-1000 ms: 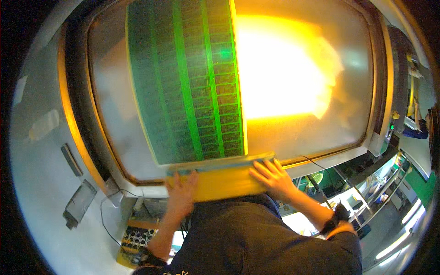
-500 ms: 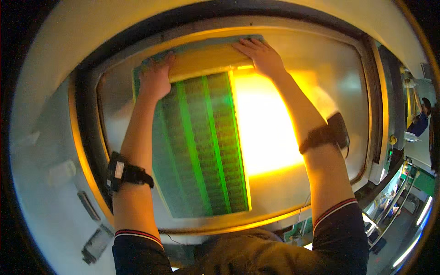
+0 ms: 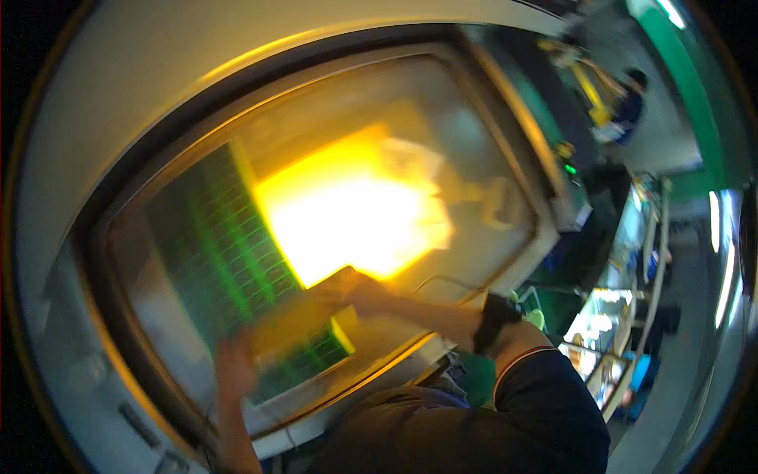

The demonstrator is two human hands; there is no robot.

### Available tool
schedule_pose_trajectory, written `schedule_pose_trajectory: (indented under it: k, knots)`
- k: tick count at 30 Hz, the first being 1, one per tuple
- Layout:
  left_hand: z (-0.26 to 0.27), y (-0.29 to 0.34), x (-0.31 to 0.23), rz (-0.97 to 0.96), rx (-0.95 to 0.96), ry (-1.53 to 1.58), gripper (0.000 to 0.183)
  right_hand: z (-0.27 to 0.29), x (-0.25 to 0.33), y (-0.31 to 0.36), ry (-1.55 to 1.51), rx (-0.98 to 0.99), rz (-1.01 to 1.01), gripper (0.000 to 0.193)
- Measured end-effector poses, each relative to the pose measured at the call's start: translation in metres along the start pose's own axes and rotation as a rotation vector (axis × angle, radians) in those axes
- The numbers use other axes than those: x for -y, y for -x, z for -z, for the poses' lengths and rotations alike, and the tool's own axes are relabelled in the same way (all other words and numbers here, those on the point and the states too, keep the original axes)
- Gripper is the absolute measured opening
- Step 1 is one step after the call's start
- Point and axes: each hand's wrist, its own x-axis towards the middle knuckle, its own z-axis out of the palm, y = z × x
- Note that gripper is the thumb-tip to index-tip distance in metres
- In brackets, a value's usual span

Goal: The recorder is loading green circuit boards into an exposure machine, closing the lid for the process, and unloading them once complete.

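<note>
A green sheet with a dark grid and brighter green stripes (image 3: 229, 261) lies on a framed glass bed (image 3: 130, 237), lit from below. Across the sheet's near part is a long, flat, yellowish bar (image 3: 292, 324), blurred, its material unclear. At the bar's left end is my left hand (image 3: 235, 365), its fingers smeared by motion. My right hand (image 3: 367, 292) is at the bar's other end, beside the bright lit area; its fingers are blurred too. Whether either hand grips the bar or presses on it cannot be made out.
Glaring yellow-white light (image 3: 355, 221) shines right of the sheet. A dark raised rim (image 3: 95, 261) surrounds the bed. A thin cable (image 3: 450, 280) runs near my right forearm. Farther right are a metal rail (image 3: 651, 292) and another person (image 3: 628, 107).
Both hands and the bar have come from the sheet's far edge toward its near edge. The view has turned, so the bed looks tilted and more of the room at right shows.
</note>
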Motion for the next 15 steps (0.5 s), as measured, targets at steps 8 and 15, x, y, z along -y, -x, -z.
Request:
schedule_pose_trajectory:
  k: [8,15]
  knots:
    - [-0.107,0.149,-0.021,-0.106,0.212,-0.131,0.083,-0.104,0.065,0.149,-0.193,-0.170,0.167,0.071]
    - [-0.165,0.130,-0.129,0.076,0.067,-0.009,0.075,-0.092,-0.252,0.290,-0.374,-0.788,-0.692,0.058]
